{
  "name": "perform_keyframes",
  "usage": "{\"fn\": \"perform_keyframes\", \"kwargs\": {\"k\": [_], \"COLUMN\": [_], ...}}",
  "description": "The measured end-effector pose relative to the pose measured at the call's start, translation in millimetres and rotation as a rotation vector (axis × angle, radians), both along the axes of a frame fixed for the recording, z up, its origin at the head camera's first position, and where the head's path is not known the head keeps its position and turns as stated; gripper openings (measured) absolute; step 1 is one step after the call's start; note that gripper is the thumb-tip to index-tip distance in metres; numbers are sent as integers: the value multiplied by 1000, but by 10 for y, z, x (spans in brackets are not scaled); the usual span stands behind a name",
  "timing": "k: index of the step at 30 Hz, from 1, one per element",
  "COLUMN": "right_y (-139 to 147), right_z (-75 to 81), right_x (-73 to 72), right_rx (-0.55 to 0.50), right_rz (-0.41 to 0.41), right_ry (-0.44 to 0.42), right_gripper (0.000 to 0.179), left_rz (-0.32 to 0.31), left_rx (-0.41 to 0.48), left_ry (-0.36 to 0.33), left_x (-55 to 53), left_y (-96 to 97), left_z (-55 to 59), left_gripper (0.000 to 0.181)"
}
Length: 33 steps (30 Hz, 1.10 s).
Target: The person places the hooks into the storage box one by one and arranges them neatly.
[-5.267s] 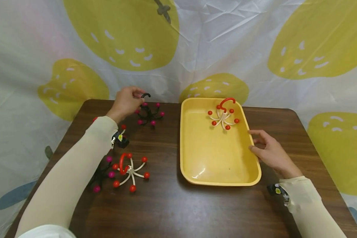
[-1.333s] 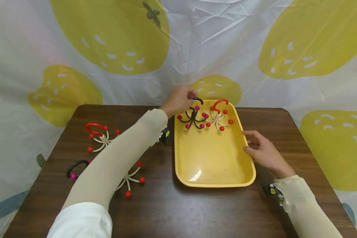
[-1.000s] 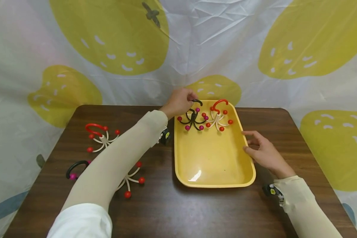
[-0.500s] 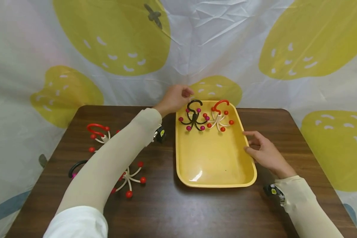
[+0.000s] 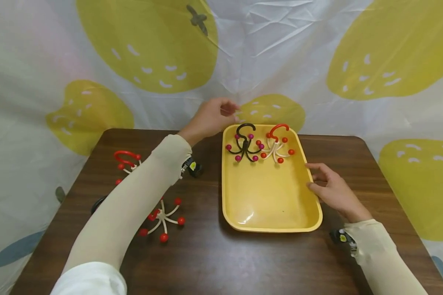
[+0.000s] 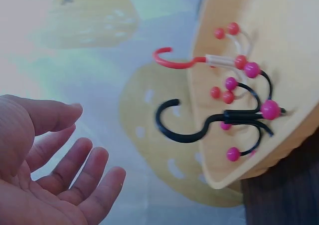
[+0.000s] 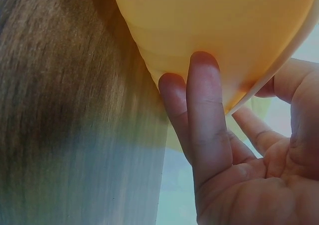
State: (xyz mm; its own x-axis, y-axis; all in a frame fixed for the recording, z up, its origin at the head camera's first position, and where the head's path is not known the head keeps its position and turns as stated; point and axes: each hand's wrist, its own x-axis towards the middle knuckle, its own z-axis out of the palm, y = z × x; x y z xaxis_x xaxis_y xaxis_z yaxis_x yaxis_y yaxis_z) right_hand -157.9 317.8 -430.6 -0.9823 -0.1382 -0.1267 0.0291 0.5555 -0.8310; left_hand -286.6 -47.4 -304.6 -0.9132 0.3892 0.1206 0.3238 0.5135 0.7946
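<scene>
My left hand (image 5: pixel 212 116) is raised beside the back left corner of the yellow plastic tray (image 5: pixel 266 227), fingers loosely bent and holding nothing. Just beyond its fingers stands a black multi-arm hook hanger (image 6: pixel 187 132) with magenta ball tips, upright inside the tray. Beside it in the tray is a white hook hanger (image 5: pixel 276 149) with a red hook and red balls. My right hand (image 5: pixel 336 190) holds the tray's right rim. In the right wrist view, two fingers (image 7: pixel 205 100) lie against the outer wall while another digit reaches over the rim.
On the left of the brown wooden table (image 5: pixel 221 266) lie a white-and-red hanger (image 5: pixel 162 217) and another red-hooked hanger (image 5: pixel 127 157), both partly behind my left sleeve (image 5: pixel 129 213). A black hook (image 5: pixel 97 203) peeks out there. A lemon-print cloth (image 5: pixel 243 61) hangs behind the table.
My left hand carried the black hook hanger from the left table into the tray, let go of it, then drew back leftward and up. The right hand stays at the tray's rim.
</scene>
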Motion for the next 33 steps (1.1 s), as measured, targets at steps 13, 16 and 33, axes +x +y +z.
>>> {"fn": "perform_keyframes", "kwargs": {"k": [13, 16, 33], "right_y": [28, 28, 34], "right_z": [-7, -13, -5], "right_x": [-38, -37, -42], "right_rx": [-15, -15, -2], "right_rz": [6, 5, 0], "right_ry": [-5, -7, -18], "right_gripper": [58, 58, 58], "left_rz": [16, 23, 112], "left_rx": [76, 95, -38], "left_ry": [-17, -27, 71], "left_x": [297, 378, 944], "left_y": [-384, -491, -1063], "left_z": [199, 220, 227], "left_gripper": [39, 42, 45]}}
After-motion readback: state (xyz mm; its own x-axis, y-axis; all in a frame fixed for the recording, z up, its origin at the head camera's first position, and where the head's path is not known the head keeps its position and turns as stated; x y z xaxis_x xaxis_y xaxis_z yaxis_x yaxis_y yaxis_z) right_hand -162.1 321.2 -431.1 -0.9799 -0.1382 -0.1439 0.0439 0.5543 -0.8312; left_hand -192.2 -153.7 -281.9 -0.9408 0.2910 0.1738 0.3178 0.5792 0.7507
